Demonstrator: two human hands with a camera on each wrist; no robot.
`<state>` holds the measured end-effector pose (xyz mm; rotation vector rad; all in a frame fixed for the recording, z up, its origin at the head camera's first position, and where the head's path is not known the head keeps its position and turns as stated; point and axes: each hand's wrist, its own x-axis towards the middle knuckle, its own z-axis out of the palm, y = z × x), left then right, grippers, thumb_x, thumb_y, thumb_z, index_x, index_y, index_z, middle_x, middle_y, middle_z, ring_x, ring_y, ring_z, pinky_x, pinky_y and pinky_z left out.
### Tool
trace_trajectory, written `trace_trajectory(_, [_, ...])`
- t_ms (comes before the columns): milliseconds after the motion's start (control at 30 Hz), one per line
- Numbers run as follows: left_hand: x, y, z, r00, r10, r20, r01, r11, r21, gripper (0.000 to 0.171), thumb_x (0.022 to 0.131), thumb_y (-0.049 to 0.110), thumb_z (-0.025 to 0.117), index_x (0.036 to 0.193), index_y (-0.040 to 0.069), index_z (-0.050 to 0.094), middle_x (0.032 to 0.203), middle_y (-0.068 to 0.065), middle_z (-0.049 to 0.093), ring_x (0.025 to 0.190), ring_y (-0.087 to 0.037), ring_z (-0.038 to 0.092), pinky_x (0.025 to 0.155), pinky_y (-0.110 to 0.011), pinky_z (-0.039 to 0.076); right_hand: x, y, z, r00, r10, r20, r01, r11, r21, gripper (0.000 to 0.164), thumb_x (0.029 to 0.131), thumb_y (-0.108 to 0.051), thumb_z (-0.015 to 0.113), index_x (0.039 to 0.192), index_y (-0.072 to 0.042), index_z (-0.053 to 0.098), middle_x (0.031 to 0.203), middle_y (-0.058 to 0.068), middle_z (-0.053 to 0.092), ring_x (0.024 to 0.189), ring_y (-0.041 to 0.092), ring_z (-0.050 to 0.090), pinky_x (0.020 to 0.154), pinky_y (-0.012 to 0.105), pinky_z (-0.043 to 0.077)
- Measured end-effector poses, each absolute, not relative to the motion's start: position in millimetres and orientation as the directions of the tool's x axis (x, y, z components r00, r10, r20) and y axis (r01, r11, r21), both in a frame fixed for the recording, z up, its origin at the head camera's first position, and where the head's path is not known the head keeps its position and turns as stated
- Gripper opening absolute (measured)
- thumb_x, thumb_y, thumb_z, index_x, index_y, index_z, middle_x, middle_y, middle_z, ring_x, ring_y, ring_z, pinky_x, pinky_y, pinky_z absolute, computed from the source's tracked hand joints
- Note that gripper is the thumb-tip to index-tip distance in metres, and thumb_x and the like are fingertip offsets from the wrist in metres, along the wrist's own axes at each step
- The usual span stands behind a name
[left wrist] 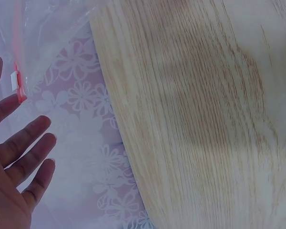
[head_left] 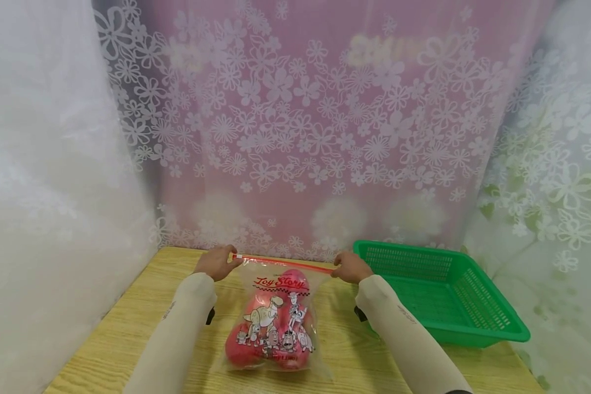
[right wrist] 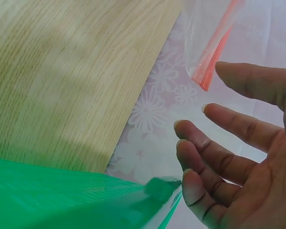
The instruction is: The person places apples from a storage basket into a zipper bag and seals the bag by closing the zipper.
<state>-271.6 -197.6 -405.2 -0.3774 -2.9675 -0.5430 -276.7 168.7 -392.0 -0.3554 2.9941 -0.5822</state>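
A clear zip bag (head_left: 276, 323) with printed cartoon figures and "Toy Story" lettering rests on the wooden table, with several round pinkish-red things inside. Along its top runs a red zip strip (head_left: 285, 262), closed in a straight line, with a small white slider (left wrist: 14, 80) at the left end. My left hand (head_left: 218, 263) is at that end; in the left wrist view its index fingertip touches the strip's tip, the other fingers spread. At the strip's right end is my right hand (head_left: 352, 267), thumb tip right beside the red corner, its fingers loosely bent around nothing.
A green plastic basket (head_left: 473, 330) stands on the table to the right, close by my right forearm. The light wooden table (head_left: 123, 312) ends at a flowered pink curtain (head_left: 325, 137) behind. White sheeting (head_left: 44, 180) hangs on the left, flowered sheeting on the right.
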Motion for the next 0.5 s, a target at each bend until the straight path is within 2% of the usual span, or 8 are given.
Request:
trace_trajectory(200, [-265.3,-197.8,-398.5,-0.967,0.211,0.140,0.245,0.922,0.301,0.053,0.096,0.046,0.054,0.130,0.005,0.055,0.123,-0.020,0.061,0.104,-0.038,0.061,0.093,-0.060,0.042,-271.3,166.8,-389.3,-0.975,-0.224,0.001,-0.207,0.897,-0.391,0.043,0.089,-0.023,0.069,0.123,0.001,0.060,0.123,0.018,0.061,0.109,0.036,0.059,0.090,0.051,0.049])
trace_trajectory(333, [-259.4,-198.0,-393.9,-0.968,0.193,0.158,0.233,0.928,0.291,0.062,0.095,0.051,0.052,0.135,0.004,0.052,0.128,-0.023,0.057,0.112,-0.045,0.055,0.100,-0.066,0.032,-263.9,164.8,-382.9,-0.979,-0.202,0.032,-0.201,0.914,-0.354,0.056,0.091,-0.035,0.066,0.134,-0.002,0.052,0.129,0.020,0.057,0.114,0.041,0.055,0.093,0.057,0.044])
trace_trajectory(500, [-254.0,-196.1,-387.5,-0.970,0.199,0.139,0.231,0.936,0.268,0.074,0.092,0.061,0.048,0.144,0.009,0.042,0.142,-0.028,0.042,0.132,-0.050,0.034,0.107,-0.070,0.013,-250.9,160.2,-370.5,-0.985,-0.167,0.048,-0.174,0.929,-0.327,0.074,0.092,-0.051,0.059,0.147,-0.007,0.037,0.144,0.029,0.039,0.131,0.053,0.032,0.103,0.070,0.023])
